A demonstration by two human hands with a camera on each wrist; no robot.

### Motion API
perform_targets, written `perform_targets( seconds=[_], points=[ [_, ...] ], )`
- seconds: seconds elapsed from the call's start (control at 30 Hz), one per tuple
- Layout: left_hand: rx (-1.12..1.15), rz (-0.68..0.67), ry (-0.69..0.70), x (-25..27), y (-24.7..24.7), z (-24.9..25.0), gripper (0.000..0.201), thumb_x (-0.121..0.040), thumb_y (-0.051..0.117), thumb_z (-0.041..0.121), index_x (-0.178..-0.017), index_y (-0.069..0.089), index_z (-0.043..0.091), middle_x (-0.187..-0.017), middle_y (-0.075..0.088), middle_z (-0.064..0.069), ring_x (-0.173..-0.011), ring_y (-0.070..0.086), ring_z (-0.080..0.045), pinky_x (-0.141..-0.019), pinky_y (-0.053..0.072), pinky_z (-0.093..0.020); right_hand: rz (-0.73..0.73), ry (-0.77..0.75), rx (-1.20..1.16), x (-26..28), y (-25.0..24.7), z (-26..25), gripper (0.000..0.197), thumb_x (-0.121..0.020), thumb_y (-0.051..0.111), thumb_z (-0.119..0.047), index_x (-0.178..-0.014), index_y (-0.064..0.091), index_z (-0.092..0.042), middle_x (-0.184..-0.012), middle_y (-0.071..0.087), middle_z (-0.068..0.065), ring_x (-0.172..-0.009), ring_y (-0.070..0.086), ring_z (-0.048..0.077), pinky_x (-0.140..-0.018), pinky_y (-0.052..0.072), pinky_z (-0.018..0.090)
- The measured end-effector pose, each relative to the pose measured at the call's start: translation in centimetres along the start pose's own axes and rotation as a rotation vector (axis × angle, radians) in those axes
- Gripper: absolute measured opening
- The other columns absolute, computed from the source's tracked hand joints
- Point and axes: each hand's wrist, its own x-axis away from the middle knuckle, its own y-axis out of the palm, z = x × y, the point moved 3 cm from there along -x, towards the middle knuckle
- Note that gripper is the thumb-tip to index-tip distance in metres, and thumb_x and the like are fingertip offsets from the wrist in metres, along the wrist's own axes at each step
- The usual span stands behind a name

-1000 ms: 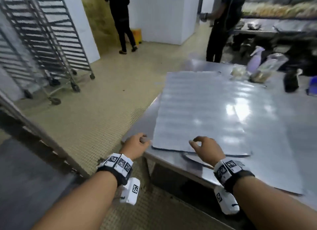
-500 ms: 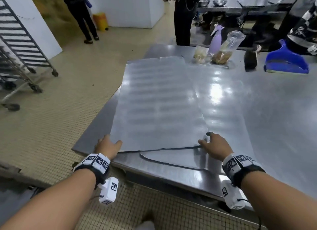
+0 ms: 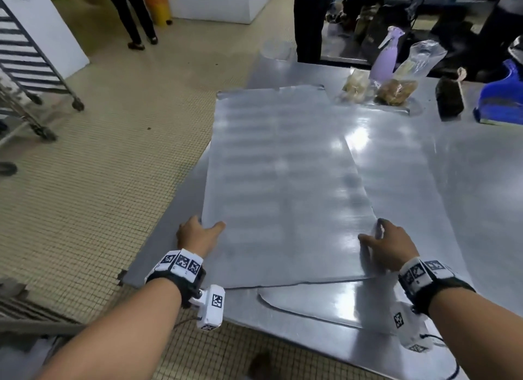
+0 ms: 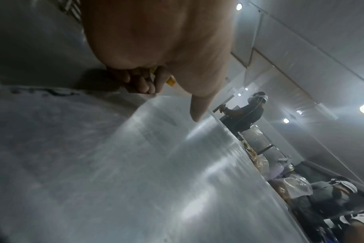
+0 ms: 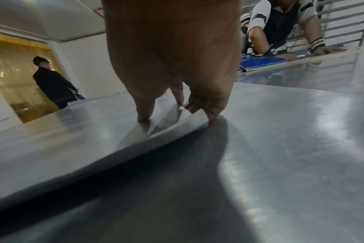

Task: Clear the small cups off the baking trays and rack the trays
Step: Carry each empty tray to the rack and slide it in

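A large flat metal baking tray [image 3: 283, 181] lies on the steel table [image 3: 481, 210], overlapping a second flat tray [image 3: 325, 303] beneath it. My left hand [image 3: 198, 235] grips the top tray's near left corner, thumb on top and fingers curled under the edge [image 4: 143, 85]. On the right side near the front, my right hand [image 3: 387, 246] pinches the edge, which is lifted slightly off the sheet below [image 5: 177, 118]. No small cups are in view on either tray.
A wheeled tray rack [image 3: 25, 54] stands on the tiled floor at the far left. At the table's back right are a purple spray bottle [image 3: 385, 57], plastic bags of food [image 3: 396, 88], a brush [image 3: 450, 96] and a blue dustpan [image 3: 501, 102]. People stand behind the table.
Both hands have spread apart from the near edge to the top tray's two sides. The tray has slid toward me over the lower one, and its right edge is now raised.
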Motion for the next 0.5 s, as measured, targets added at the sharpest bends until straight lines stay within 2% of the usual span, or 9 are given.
perform_targets(
  seconds=[0.07,0.13,0.23,0.3,0.4,0.5],
  points=[
    [-0.043,-0.019,-0.009,-0.1,0.3,0.6,0.071,-0.054,0.07,0.067,-0.098,0.064,0.012,-0.101,0.07,-0.008,-0.098,0.066,-0.035,-0.09,0.054,-0.043,-0.002,0.002,-0.022,-0.2,-0.2,0.1,0.059,-0.084,0.073,-0.042,-0.128,0.052,-0.009,-0.12,0.061,0.021,-0.106,0.059,0.037,-0.089,0.049,0.043],
    [-0.095,0.003,-0.019,0.0,0.5,1.2,0.077,-0.058,0.073,0.065,-0.111,0.061,0.01,-0.114,0.066,-0.012,-0.109,0.061,-0.037,-0.096,0.049,-0.044,-0.01,0.007,-0.081,-0.2,-0.5,0.3,0.07,-0.084,0.075,-0.039,-0.141,0.045,-0.012,-0.125,0.061,0.017,-0.112,0.059,0.036,-0.091,0.048,0.041],
    [-0.118,0.011,-0.02,0.3,0.8,1.6,0.077,-0.064,0.076,0.059,-0.122,0.057,0.012,-0.129,0.057,-0.015,-0.124,0.049,-0.037,-0.107,0.04,-0.046,-0.037,0.032,-0.168,-0.3,-1.5,1.5,0.074,-0.082,0.078,-0.035,-0.145,0.041,-0.018,-0.117,0.063,0.013,-0.105,0.06,0.033,-0.086,0.047,0.038],
    [-0.156,-0.008,0.014,0.6,1.0,1.7,0.07,-0.068,0.079,0.055,-0.121,0.058,0.014,-0.129,0.054,-0.015,-0.127,0.046,-0.036,-0.108,0.037,-0.047,-0.041,0.055,-0.167,-0.1,-2.3,2.8,0.079,-0.08,0.079,-0.037,-0.146,0.04,-0.021,-0.119,0.065,0.015,-0.102,0.061,0.032,-0.087,0.048,0.039],
    [-0.201,-0.046,0.086,0.9,1.9,1.7,0.062,-0.071,0.08,0.054,-0.117,0.061,0.018,-0.123,0.058,-0.01,-0.123,0.049,-0.035,-0.105,0.039,-0.049,-0.043,0.074,-0.096,0.5,-3.2,4.5,0.076,-0.08,0.078,-0.04,-0.144,0.042,-0.021,-0.126,0.062,0.016,-0.094,0.053,0.025,-0.084,0.044,0.035],
    [-0.188,-0.084,0.121,1.3,3.2,2.2,0.063,-0.058,0.07,0.067,-0.101,0.064,0.021,-0.11,0.065,-0.008,-0.108,0.058,-0.034,-0.096,0.048,-0.047,-0.056,0.095,-0.069,0.9,-3.7,5.9,0.077,-0.08,0.077,-0.044,-0.144,0.041,-0.021,-0.127,0.061,0.015,-0.1,0.056,0.028,-0.087,0.045,0.035]
  ],
)
